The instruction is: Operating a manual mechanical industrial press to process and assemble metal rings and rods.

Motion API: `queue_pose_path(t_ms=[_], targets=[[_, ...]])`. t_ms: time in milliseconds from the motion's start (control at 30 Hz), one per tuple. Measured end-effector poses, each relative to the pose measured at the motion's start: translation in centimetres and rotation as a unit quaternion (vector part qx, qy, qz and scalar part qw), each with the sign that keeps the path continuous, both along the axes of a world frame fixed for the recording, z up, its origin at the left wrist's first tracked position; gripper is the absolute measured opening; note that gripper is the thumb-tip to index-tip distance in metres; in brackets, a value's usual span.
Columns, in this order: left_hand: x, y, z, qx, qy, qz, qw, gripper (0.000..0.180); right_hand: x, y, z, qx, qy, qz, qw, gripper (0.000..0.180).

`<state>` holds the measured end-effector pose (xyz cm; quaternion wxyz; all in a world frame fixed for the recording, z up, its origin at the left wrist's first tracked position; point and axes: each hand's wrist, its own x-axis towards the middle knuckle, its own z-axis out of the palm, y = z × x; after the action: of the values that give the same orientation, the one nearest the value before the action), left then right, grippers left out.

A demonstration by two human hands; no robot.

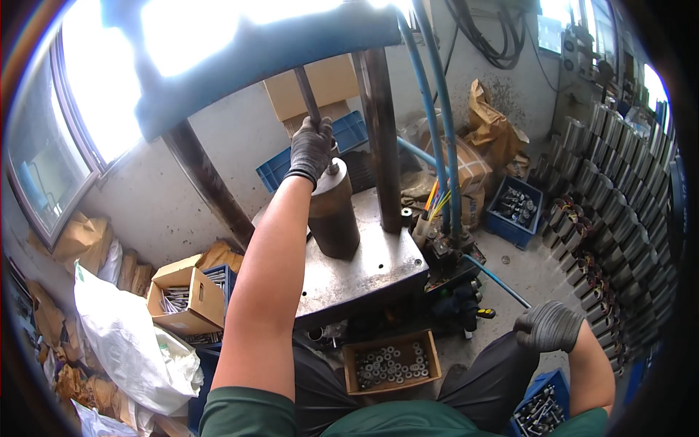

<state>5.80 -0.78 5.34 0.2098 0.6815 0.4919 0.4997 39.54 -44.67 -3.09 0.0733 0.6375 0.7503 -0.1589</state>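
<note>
Left hand (311,149) has its fingers clamped round the thin rod (306,91) above that steel cylinder (333,215) mid-surface; looks heavy, stiff, probably greasy.

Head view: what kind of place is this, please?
Probably a small metalworking or motor assembly workshop: a press machine with a metal cylinder on its table, rows of motor stators stacked on the right, and boxes of small metal parts.

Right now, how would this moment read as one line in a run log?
left hand: gripping rod atop dark metal cylinder | cylinder: upright on press plate | right hand: resting on knee, empty
</note>
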Motion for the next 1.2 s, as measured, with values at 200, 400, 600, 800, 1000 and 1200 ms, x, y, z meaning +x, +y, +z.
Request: queue_pose_path(t_ms=[200, 400, 600, 800, 1000, 1200], targets=[[-0.4, 0.5, -0.3, 0.023, 0.009, 0.006, 1.000, 0.033, 0.2, 0.3, -0.5, 0.067, 0.037, -0.037, 0.996, 0.031], [-0.2, 0.3, -0.1, -0.008, -0.008, 0.001, 1.000, 0.037, 0.5, 0.1, -0.6, 0.040, 0.063, -0.009, 0.997, 0.028], [-0.7, 0.7, -0.3, 0.023, 0.022, 0.024, 0.999, 0.037, -0.1, 0.4, -0.3, -0.056, -0.034, 0.008, 0.998, 0.028], [0.2, -0.9, 0.2, 0.005, 0.003, 0.009, 1.000, 0.038, 0.0, 0.1, 0.1, -0.041, -0.010, -0.015, 0.999, 0.033], [-0.1, -0.7, 0.0, 0.030, 0.022, 0.023, 0.999, 0.033, -0.3, 0.3, 0.4, 0.100, 0.052, -0.045, 0.993, 0.030], [-0.3, 0.2, -0.4, 0.019, 0.019, 0.024, 0.999, 0.033, 0.0, 0.1, 0.2, 0.028, 0.037, 0.004, 0.999, 0.028]])
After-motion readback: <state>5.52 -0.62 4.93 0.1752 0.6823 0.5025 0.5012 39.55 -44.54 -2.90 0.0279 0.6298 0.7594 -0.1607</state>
